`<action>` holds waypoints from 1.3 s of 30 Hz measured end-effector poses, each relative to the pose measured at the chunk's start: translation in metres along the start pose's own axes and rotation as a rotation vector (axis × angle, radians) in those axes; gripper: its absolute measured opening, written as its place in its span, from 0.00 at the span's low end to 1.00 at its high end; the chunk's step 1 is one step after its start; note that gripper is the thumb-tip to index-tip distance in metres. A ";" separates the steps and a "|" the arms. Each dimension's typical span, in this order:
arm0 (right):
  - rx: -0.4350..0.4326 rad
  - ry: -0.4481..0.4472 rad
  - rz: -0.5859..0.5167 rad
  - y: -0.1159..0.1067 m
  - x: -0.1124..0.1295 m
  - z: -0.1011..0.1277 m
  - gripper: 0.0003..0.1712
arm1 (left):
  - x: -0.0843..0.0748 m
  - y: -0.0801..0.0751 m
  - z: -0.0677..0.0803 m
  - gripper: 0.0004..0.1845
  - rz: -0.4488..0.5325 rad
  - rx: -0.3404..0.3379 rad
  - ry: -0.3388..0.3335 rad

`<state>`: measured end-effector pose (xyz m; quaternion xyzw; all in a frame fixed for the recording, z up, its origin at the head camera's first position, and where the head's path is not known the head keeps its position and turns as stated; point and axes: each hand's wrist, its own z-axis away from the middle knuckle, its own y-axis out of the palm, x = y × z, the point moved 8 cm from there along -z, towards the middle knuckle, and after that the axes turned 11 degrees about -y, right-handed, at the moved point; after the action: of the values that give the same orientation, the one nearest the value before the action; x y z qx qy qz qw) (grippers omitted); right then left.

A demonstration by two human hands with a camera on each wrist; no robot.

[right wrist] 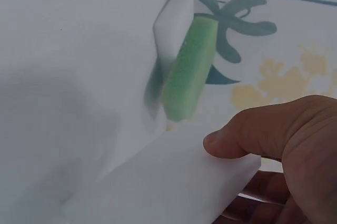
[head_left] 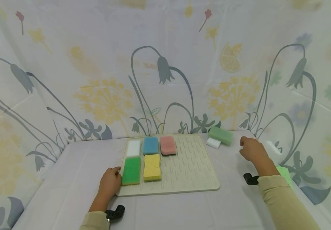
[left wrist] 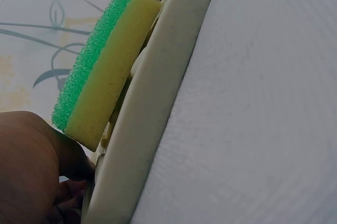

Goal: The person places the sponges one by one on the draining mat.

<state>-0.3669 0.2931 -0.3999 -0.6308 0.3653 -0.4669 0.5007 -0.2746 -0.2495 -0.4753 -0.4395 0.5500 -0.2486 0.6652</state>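
My left hand (head_left: 111, 181) rests at the left edge of a beige drying mat (head_left: 188, 166), beside a green sponge (head_left: 131, 171). In the left wrist view its thumb (left wrist: 73, 158) lies against the mat's rim, below the sponge's yellow layer; the other fingers are mostly hidden. Above the right side of the table, my right hand (head_left: 254, 151) pinches a white sponge (right wrist: 174, 176) between thumb and fingers. In the head view the hand hides most of it. A yellow sponge (head_left: 152, 167), a white sponge (head_left: 133, 148), a blue sponge (head_left: 150, 145) and a pink sponge (head_left: 168, 145) lie on the mat.
Behind the mat's right corner, a pale green sponge (head_left: 220, 135) leans on a small white block (head_left: 213, 142). A light green piece (head_left: 284, 175) shows partly behind my right sleeve. Patterned cloth (head_left: 165, 38) hangs behind the white-covered table (head_left: 165, 210).
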 end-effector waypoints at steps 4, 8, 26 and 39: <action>0.049 -0.018 0.013 -0.003 0.010 -0.002 0.21 | 0.002 0.002 -0.002 0.19 0.002 -0.001 -0.003; 0.075 -0.040 0.045 -0.006 0.020 -0.002 0.28 | 0.003 0.002 -0.003 0.19 0.005 -0.004 -0.002; 0.009 -0.154 -0.029 -0.007 0.053 -0.003 0.22 | 0.002 0.001 -0.002 0.20 0.014 0.003 -0.003; -0.018 -0.180 -0.044 -0.010 0.071 0.001 0.23 | 0.001 0.000 -0.001 0.20 0.010 0.009 -0.007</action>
<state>-0.3449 0.2301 -0.3749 -0.6826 0.3088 -0.4158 0.5156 -0.2755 -0.2502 -0.4759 -0.4347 0.5486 -0.2463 0.6704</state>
